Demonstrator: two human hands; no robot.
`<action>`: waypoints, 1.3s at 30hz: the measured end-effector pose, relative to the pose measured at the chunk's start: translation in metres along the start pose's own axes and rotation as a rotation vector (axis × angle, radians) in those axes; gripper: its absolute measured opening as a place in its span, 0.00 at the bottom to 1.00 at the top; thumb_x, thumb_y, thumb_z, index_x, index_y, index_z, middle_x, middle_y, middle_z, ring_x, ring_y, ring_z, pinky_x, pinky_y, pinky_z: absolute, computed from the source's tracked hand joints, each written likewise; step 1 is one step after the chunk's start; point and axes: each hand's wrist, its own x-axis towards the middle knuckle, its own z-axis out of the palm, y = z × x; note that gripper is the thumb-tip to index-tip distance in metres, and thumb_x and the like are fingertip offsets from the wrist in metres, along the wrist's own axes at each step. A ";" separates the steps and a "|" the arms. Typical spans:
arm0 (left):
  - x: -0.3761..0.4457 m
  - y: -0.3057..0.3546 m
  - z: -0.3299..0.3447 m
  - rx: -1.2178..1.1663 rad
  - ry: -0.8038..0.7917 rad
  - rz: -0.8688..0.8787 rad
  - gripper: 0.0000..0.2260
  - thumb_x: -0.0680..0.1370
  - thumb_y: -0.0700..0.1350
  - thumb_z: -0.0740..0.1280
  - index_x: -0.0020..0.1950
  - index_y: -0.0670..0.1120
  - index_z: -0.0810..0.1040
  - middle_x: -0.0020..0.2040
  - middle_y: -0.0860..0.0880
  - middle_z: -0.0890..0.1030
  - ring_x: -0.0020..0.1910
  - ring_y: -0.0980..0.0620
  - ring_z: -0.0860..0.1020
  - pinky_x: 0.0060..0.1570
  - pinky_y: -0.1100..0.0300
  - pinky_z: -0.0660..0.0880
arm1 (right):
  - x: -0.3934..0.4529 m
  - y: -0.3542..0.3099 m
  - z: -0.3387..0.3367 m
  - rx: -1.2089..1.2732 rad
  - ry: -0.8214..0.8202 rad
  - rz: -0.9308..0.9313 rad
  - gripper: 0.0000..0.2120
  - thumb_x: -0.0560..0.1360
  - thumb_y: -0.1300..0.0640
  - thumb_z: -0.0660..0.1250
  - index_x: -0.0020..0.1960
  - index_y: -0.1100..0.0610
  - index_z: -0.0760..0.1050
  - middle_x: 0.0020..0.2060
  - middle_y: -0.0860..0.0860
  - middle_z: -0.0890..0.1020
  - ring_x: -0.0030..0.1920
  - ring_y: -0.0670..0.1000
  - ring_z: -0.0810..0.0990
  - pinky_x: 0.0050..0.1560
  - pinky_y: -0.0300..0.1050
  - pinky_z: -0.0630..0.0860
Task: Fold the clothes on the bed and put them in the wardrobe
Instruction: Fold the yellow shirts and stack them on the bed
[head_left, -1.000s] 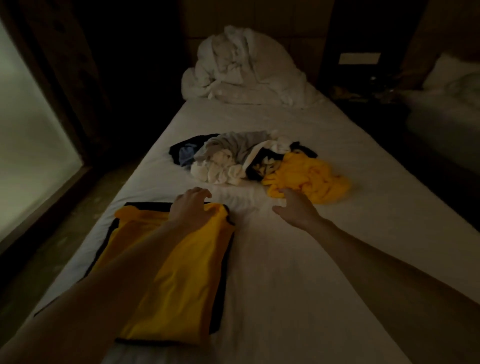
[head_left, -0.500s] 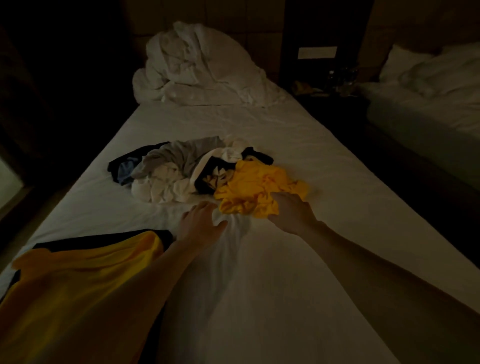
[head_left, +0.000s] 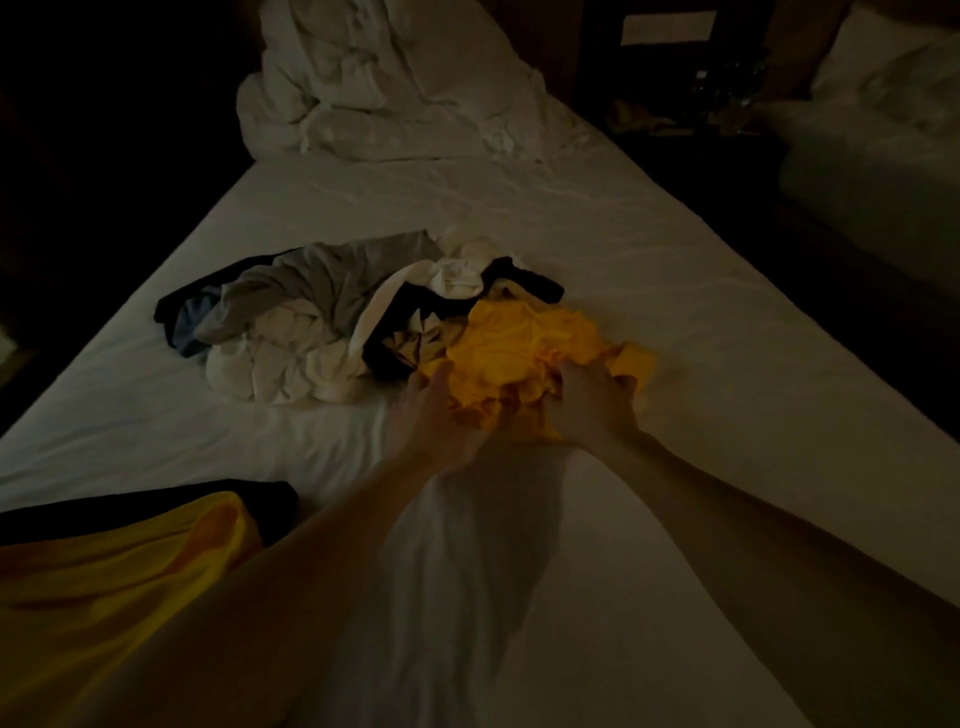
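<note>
Both my left hand (head_left: 434, 415) and right hand (head_left: 592, 397), a second ago apart over bare sheet, now clutch the crumpled yellow garment (head_left: 524, 353) mid-bed (head_left: 675, 249), starting the next fold beside the folded yellow piece (head_left: 130, 561).
</note>
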 end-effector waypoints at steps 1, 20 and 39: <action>0.008 -0.004 0.004 -0.021 0.014 0.009 0.25 0.74 0.59 0.67 0.68 0.52 0.69 0.63 0.47 0.72 0.59 0.44 0.74 0.53 0.46 0.76 | -0.003 0.001 -0.001 0.034 0.008 -0.033 0.09 0.75 0.45 0.58 0.46 0.51 0.69 0.45 0.53 0.76 0.55 0.59 0.75 0.57 0.54 0.63; -0.204 -0.012 -0.054 -0.147 -0.417 -0.190 0.27 0.69 0.61 0.72 0.44 0.35 0.76 0.33 0.48 0.73 0.36 0.47 0.77 0.35 0.56 0.71 | -0.297 -0.100 -0.039 0.703 -0.773 -0.365 0.06 0.69 0.49 0.66 0.45 0.43 0.80 0.38 0.37 0.82 0.44 0.34 0.79 0.50 0.36 0.73; -0.262 -0.048 -0.109 0.038 -0.843 -0.052 0.13 0.77 0.47 0.70 0.57 0.40 0.77 0.45 0.47 0.80 0.41 0.49 0.79 0.42 0.59 0.75 | -0.271 -0.045 -0.016 0.283 -0.297 -0.077 0.17 0.75 0.50 0.67 0.62 0.55 0.73 0.58 0.56 0.79 0.59 0.59 0.77 0.51 0.46 0.71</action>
